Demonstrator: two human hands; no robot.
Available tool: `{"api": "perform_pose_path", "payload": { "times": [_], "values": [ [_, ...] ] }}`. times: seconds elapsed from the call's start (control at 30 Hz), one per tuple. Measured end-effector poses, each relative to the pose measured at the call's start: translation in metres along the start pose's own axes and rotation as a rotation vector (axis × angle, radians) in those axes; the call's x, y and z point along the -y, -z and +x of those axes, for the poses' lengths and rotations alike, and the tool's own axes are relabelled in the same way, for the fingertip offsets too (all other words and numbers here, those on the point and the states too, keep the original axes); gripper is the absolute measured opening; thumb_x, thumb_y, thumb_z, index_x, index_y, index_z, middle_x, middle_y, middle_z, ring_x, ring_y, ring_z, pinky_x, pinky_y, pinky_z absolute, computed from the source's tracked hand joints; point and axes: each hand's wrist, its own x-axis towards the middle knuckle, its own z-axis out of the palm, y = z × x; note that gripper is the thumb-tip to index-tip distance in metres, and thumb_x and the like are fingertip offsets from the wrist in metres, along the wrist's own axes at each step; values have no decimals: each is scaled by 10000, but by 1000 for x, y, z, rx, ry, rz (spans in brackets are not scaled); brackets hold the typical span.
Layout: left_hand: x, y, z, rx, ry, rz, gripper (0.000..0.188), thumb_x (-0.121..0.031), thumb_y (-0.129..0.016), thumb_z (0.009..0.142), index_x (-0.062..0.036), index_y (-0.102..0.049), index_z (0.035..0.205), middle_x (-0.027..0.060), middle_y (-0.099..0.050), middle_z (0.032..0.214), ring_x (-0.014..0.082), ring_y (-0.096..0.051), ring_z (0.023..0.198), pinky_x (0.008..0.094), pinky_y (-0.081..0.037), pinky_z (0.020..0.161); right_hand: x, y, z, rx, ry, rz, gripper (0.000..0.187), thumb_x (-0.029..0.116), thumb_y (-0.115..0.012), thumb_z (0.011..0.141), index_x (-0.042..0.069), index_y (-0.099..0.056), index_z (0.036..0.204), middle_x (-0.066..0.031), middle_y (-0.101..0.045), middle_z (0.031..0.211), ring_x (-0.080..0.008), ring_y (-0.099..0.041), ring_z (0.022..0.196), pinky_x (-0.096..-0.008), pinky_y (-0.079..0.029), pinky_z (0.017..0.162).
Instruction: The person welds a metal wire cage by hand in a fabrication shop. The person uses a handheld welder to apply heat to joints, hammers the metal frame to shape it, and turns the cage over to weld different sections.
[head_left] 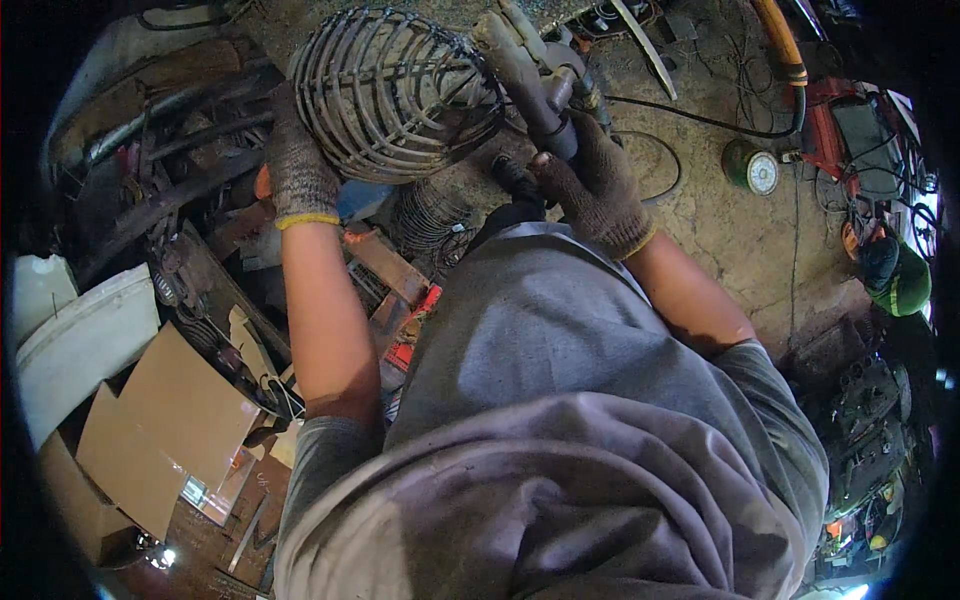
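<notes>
A rounded cage of dark metal rods and rings [385, 95] stands at the upper middle. My left hand [302, 165], in a grey knit glove with a yellow cuff, is closed at the cage's left side; its fingertips are partly hidden there. My right hand [597, 190], in a matching worn glove, is closed around the dark lower end of a thick tube-shaped piece [522, 88], which leans just right of the cage. Behind that piece are greyish pipe-like fittings [565, 75]; I cannot tell whether they are joined to it.
Scrap metal bars [175, 200] and a cardboard sheet [165, 430] crowd the left. Coiled wire [430, 215] lies below the cage. On the floor at right are a round can [750, 167], a black cable [700, 115] and a red machine [825, 135]. A green cap-like item [908, 280] shows farther right.
</notes>
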Motion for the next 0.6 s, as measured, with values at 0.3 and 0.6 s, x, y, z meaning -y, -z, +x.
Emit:
{"api": "perform_pose_path", "payload": {
  "times": [0.3,0.6],
  "values": [
    [1,2,1,-14,27,-41,607,-487,-534,954,-27,-541,1350,143,-598,1315,316,-604,1140,443,-506,926,8,1,0,28,-78,-36,605,375,-674,882,-2,-476,1312,-274,-656,1007,-453,-642,976,-473,-507,822],
    [1,-2,-7,-8,4,-50,604,-462,-497,987,-9,-496,1385,155,-547,1380,314,-568,1198,430,-502,953,10,3,1,38,-79,-86,619,385,-679,878,-11,-472,1307,-275,-659,993,-458,-645,958,-487,-507,807]
  ]
}}
